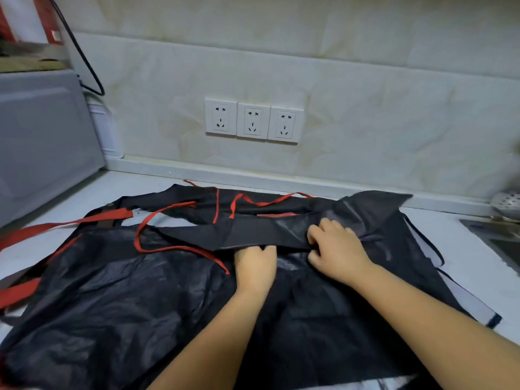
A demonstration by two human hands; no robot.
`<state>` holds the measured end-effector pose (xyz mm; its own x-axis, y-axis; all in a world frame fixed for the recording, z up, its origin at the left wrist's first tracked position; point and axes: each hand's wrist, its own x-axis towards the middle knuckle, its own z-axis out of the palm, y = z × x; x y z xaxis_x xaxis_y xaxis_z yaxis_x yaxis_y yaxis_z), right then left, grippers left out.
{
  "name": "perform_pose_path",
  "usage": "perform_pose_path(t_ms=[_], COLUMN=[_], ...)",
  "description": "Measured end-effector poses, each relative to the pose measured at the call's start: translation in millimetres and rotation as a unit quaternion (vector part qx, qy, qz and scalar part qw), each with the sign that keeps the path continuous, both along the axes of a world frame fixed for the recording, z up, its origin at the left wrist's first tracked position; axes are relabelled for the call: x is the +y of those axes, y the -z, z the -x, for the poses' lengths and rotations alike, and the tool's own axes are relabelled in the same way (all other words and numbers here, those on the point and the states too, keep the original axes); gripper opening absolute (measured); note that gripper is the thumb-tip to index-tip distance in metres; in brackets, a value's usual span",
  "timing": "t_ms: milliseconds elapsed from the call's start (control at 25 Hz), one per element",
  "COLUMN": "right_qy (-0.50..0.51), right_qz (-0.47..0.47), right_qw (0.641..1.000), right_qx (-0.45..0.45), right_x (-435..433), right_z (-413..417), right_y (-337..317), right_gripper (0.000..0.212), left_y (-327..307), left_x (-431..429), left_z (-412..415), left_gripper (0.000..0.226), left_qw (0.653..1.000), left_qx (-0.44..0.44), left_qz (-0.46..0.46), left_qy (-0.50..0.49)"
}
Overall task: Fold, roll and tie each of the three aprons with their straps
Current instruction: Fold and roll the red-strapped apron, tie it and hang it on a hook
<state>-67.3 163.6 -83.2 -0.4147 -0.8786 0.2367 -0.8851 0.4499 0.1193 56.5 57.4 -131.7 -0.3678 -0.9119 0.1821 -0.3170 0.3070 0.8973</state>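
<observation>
Black aprons (126, 299) lie spread in a pile over the white counter (472, 266), overlapping so I cannot tell them apart. Thin red straps (168, 249) loop across the middle, and wide red straps (56, 225) trail off to the left. A folded band of black apron fabric (253, 232) runs across the pile. My left hand (254, 266) grips the near edge of that band from below. My right hand (334, 249) pinches the same fold just to the right, fingers curled on the cloth.
A grey microwave (42, 142) stands at the left with a black cable (84, 60) hanging beside it. Three white wall sockets (253, 121) sit on the tiled wall behind. A sink edge (501, 237) and a metal strainer (506, 204) are at the right.
</observation>
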Motion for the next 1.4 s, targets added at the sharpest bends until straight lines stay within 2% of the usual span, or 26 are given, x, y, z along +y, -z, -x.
perform_pose_path(t_ms=[40,120,200,240,280,360,400,440,520,680,800,880,1000,1080,1120,1240,1280,1400], right_qy=[0.038,0.085,0.098,0.089,0.072,0.052,0.057,0.062,0.062,0.019,0.002,0.000,-0.031,-0.052,-0.059,-0.030,0.008,0.122], right_qz=[-0.016,0.065,0.166,0.182,0.157,0.030,-0.028,-0.067,-0.083,0.007,0.021,0.039,0.121,0.136,0.124,0.097,0.106,0.119], right_qw=[0.997,0.986,0.978,0.978,0.984,0.996,0.994,0.991,0.991,1.000,1.000,0.999,0.991,0.985,0.985,0.992,0.993,0.985], right_qx=[-0.063,-0.131,-0.085,-0.056,-0.046,-0.073,-0.090,-0.100,-0.087,0.006,-0.012,-0.014,0.041,0.092,0.107,0.078,0.053,-0.008], right_x=[10.0,14.0,4.0,-4.3,-13.7,-31.4,-39.1,-44.1,-48.1,-41.9,-32.5,-26.5,-11.0,7.6,19.0,51.6,58.6,60.4], right_z=[-0.7,0.5,1.3,3.0,5.1,8.7,9.6,10.2,13.1,15.8,17.6,17.7,11.2,3.1,-1.7,-17.1,-18.0,-14.6], right_y=[0.6,-5.6,-16.8,-21.8,-25.3,-29.6,-29.3,-27.8,-23.6,-19.9,-11.7,-6.0,-3.5,-0.1,4.2,20.2,24.8,27.1], right_gripper=[0.020,0.021,0.021,0.022,0.032,0.063,0.073,0.077,0.074,0.057,0.055,0.043,0.014,0.016,0.018,0.025,0.034,0.054], left_y=[-0.7,-3.6,-10.6,-13.1,-13.1,-13.1,-10.6,-7.5,-3.6,-3.6,-4.3,-4.4,-3.7,-4.8,-4.6,0.6,1.3,4.2], left_x=[-1.7,-3.8,-0.4,3.0,5.9,15.4,19.5,22.5,26.2,26.3,25.8,26.4,26.7,24.7,24.3,25.3,27.9,39.6], left_z=[-3.0,-7.6,-12.8,-14.8,-15.5,-15.0,-13.8,-12.8,-10.7,-6.4,-5.3,-6.1,-5.5,-5.5,-5.3,-6.2,-8.0,-15.1], left_gripper=[0.039,0.024,0.011,0.019,0.033,0.058,0.063,0.061,0.047,0.022,0.009,0.021,0.060,0.071,0.065,0.014,0.013,0.035], left_qw=[0.999,0.990,0.979,0.980,0.986,0.988,0.977,0.959,0.936,0.928,0.930,0.928,0.917,0.894,0.878,0.834,0.827,0.821], left_qx=[0.041,0.098,0.151,0.158,0.132,-0.003,-0.075,-0.115,-0.122,-0.128,-0.121,-0.105,-0.100,-0.121,-0.127,-0.106,-0.110,-0.171], left_qz=[-0.027,-0.089,-0.132,-0.117,-0.077,0.044,0.126,0.203,0.287,0.315,0.317,0.339,0.385,0.430,0.459,0.533,0.541,0.524], left_qy=[-0.019,-0.045,-0.025,0.007,0.059,0.145,0.158,0.161,0.164,0.155,0.142,0.112,0.033,0.025,0.042,0.096,0.106,0.150])
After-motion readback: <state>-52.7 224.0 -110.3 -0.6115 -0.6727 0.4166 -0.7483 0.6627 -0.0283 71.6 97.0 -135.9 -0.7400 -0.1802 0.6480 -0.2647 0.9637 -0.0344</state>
